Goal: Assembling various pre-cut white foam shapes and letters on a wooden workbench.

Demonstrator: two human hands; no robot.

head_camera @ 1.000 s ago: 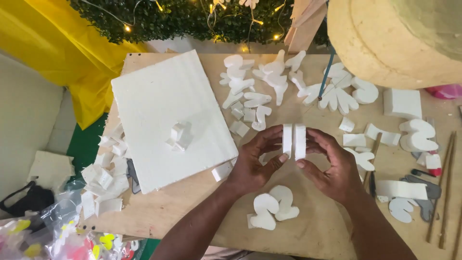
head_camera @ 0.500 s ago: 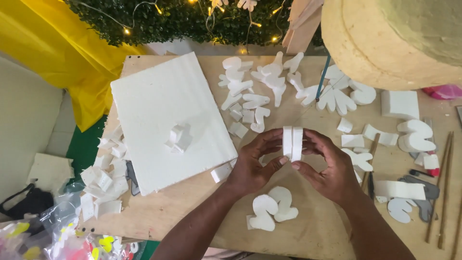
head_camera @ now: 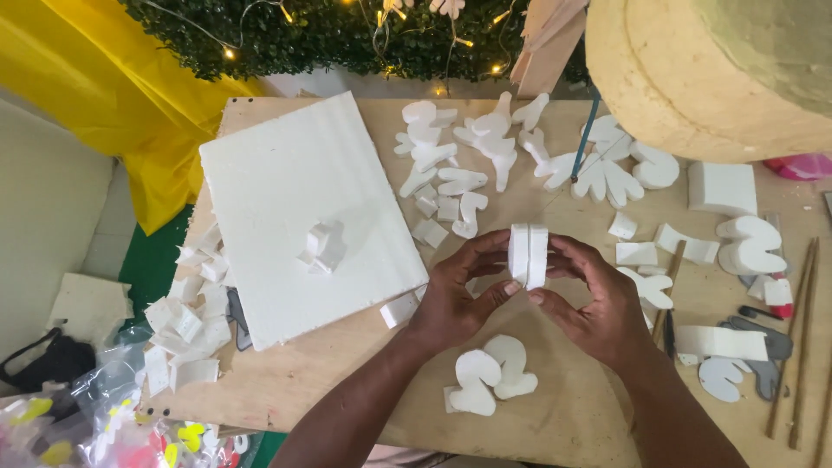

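Head view: both hands are holding two white foam pieces [head_camera: 528, 255] pressed face to face above a wooden table [head_camera: 555, 416].

The left hand [head_camera: 459, 295] is grasping the pair from its left side, fingers curled over the top and thumb underneath, while the right hand [head_camera: 594, 299] is pinching it from the right. Two rounded foam cutouts [head_camera: 494, 371] are lying just below the hands, a large foam slab [head_camera: 303, 217] is lying to the left, and more foam shapes [head_camera: 485, 147] are sitting scattered beyond.
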